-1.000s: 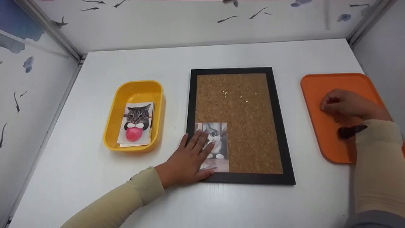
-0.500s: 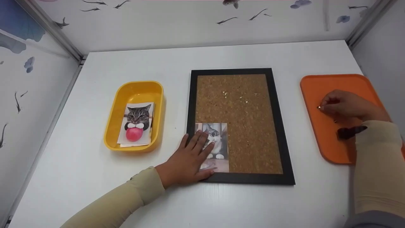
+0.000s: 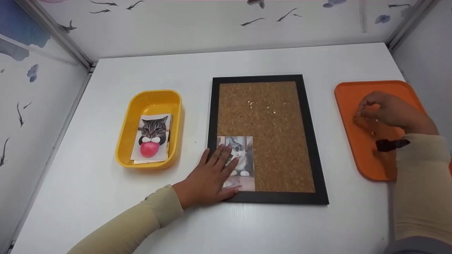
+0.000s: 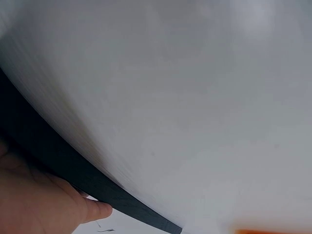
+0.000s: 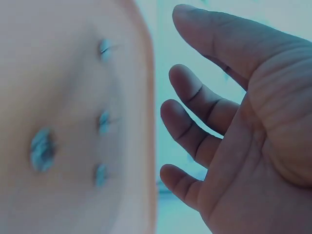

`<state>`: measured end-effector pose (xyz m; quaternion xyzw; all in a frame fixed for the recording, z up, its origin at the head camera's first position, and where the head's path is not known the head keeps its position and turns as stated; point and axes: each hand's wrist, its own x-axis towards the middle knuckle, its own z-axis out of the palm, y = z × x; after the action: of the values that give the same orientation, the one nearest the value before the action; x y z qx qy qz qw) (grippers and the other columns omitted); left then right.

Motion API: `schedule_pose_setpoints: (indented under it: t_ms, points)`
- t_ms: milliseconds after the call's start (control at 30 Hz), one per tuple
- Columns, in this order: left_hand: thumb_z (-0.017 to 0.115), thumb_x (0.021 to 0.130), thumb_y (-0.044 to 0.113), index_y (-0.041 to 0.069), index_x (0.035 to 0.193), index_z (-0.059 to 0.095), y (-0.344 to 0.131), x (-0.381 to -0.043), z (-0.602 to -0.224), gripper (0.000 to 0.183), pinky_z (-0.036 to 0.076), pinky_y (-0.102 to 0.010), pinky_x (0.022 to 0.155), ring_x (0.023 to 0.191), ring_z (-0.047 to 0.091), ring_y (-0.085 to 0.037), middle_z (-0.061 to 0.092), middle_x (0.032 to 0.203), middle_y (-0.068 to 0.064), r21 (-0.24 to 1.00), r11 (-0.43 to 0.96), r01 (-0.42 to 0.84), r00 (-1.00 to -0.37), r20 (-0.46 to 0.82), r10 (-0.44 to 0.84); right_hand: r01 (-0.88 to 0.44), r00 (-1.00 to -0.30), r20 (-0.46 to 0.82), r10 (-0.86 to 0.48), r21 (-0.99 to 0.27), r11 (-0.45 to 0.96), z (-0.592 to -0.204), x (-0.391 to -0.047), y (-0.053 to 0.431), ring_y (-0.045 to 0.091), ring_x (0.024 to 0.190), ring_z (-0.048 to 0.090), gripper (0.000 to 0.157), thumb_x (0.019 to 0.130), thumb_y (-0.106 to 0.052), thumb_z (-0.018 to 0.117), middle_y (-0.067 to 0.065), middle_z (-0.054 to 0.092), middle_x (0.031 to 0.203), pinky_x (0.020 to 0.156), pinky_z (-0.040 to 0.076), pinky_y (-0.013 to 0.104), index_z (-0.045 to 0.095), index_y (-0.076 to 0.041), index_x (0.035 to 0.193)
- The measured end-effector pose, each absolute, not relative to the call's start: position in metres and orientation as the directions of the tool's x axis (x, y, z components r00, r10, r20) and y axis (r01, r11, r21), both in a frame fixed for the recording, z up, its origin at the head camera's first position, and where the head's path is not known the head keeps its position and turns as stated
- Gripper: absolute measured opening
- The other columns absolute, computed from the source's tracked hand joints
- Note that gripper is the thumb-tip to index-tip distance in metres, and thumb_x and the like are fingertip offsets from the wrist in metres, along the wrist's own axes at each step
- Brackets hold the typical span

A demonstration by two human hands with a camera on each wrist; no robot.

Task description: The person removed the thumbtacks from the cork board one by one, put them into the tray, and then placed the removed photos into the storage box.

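In the head view, my left hand lies with spread fingers over a cat photo. That photo sits in the lower left corner of the cork board, and my thumb rests on the black frame. My right hand hovers over the orange tray, its fingertips right by a small thumbtack. Several more thumbtacks, such as one in the right wrist view, lie on the tray. There, the fingers of the right hand are loosely bent with nothing visible between them.
A yellow bin on the left holds a stack of photos, the top one showing a cat with a pink ball. The white table backs onto a patterned wall panel. A dark device is at the right wrist.
A tack showed at my right fingertips half a second ago; now it sits on the tray beside them. More tacks have come into sight under the right hand. My left hand has stayed put.
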<state>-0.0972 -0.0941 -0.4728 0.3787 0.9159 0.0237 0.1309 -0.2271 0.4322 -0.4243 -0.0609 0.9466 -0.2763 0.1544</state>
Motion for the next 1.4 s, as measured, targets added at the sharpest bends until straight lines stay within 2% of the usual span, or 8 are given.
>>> schedule_pose_setpoints:
  t_ms: [67, 233, 400, 567, 833, 1000, 1200, 1400]
  points:
    - [0.019, 0.096, 0.073, 0.022, 0.161, 0.008, -0.094, -0.097, -0.473, 0.084, -0.003, -0.060, 0.116, 0.151, -0.012, -0.030, -0.010, 0.166, -0.009, 0.140, 0.714, 0.686, -0.681, -0.224, 0.698, -0.061, -0.945, -0.242, -0.219, -0.529, 0.846, -0.417, -0.227, 0.424, 0.028, 0.091, 0.052, 0.016, 0.099, -0.020, 0.063, 0.012, 0.058, 0.110, 0.069, 0.047, 0.035, 0.064, -0.005, 0.100]
    - [0.019, 0.096, 0.073, 0.021, 0.161, 0.009, -0.094, -0.097, -0.471, 0.084, -0.002, -0.060, 0.116, 0.151, -0.012, -0.030, -0.009, 0.166, -0.010, 0.141, 0.714, 0.686, -0.680, -0.226, 0.698, -0.166, -0.943, -0.167, -0.286, -0.509, 0.845, -0.403, -0.225, 0.402, 0.027, 0.090, 0.052, 0.002, 0.096, -0.011, 0.066, 0.010, 0.059, 0.106, 0.069, 0.045, 0.034, 0.066, -0.010, 0.094]
    - [0.020, 0.096, 0.073, 0.021, 0.161, 0.009, -0.095, -0.097, -0.470, 0.084, -0.001, -0.061, 0.116, 0.151, -0.011, -0.031, -0.008, 0.166, -0.010, 0.150, 0.713, 0.685, -0.679, -0.223, 0.700, -0.272, -0.931, -0.083, -0.355, -0.490, 0.828, -0.394, -0.220, 0.379, 0.023, 0.079, 0.055, 0.005, 0.095, -0.010, 0.067, 0.004, 0.060, 0.095, 0.063, 0.046, 0.029, 0.065, -0.011, 0.091]
    - [0.021, 0.096, 0.073, 0.022, 0.161, 0.007, -0.095, -0.097, -0.468, 0.084, -0.003, -0.059, 0.116, 0.150, -0.012, -0.030, -0.010, 0.166, -0.009, 0.145, 0.718, 0.681, -0.681, -0.237, 0.693, -0.332, -0.912, -0.041, -0.409, -0.514, 0.791, -0.391, -0.215, 0.354, 0.017, 0.085, 0.053, 0.004, 0.093, -0.012, 0.071, 0.000, 0.061, 0.098, 0.070, 0.044, 0.026, 0.067, -0.014, 0.093]
    - [0.020, 0.096, 0.073, 0.022, 0.161, 0.006, -0.095, -0.096, -0.470, 0.084, -0.004, -0.059, 0.116, 0.150, -0.013, -0.030, -0.011, 0.166, -0.009, 0.145, 0.719, 0.679, -0.682, -0.236, 0.692, -0.357, -0.884, -0.081, -0.460, -0.520, 0.776, -0.385, -0.216, 0.315, 0.024, 0.105, 0.056, 0.019, 0.092, -0.008, 0.071, 0.008, 0.062, 0.114, 0.084, 0.046, 0.042, 0.066, -0.005, 0.111]
    - [0.020, 0.096, 0.073, 0.021, 0.161, 0.007, -0.094, -0.096, -0.471, 0.084, -0.004, -0.059, 0.116, 0.150, -0.013, -0.031, -0.011, 0.166, -0.009, 0.145, 0.712, 0.687, -0.680, -0.219, 0.700, -0.403, -0.860, -0.061, -0.507, -0.527, 0.748, -0.382, -0.219, 0.293, 0.022, 0.099, 0.057, 0.019, 0.091, -0.007, 0.071, 0.007, 0.062, 0.111, 0.080, 0.048, 0.040, 0.066, -0.007, 0.109]
    - [0.022, 0.097, 0.072, 0.020, 0.161, 0.010, -0.094, -0.096, -0.471, 0.083, -0.001, -0.060, 0.116, 0.151, -0.010, -0.032, -0.007, 0.166, -0.011, 0.150, 0.710, 0.688, -0.680, -0.207, 0.703, -0.465, -0.820, -0.051, -0.570, -0.522, 0.715, -0.387, -0.223, 0.262, 0.016, 0.084, 0.053, 0.011, 0.091, -0.005, 0.071, 0.003, 0.060, 0.099, 0.069, 0.049, 0.035, 0.067, -0.009, 0.101]
    - [0.021, 0.097, 0.072, 0.021, 0.161, 0.010, -0.094, -0.096, -0.471, 0.083, -0.002, -0.059, 0.117, 0.151, -0.010, -0.031, -0.008, 0.166, -0.010, 0.148, 0.715, 0.683, -0.683, -0.216, 0.698, -0.466, -0.789, -0.126, -0.602, -0.516, 0.719, -0.394, -0.224, 0.233, 0.018, 0.087, 0.057, 0.013, 0.091, -0.007, 0.071, 0.002, 0.065, 0.102, 0.071, 0.052, 0.037, 0.069, -0.010, 0.104]
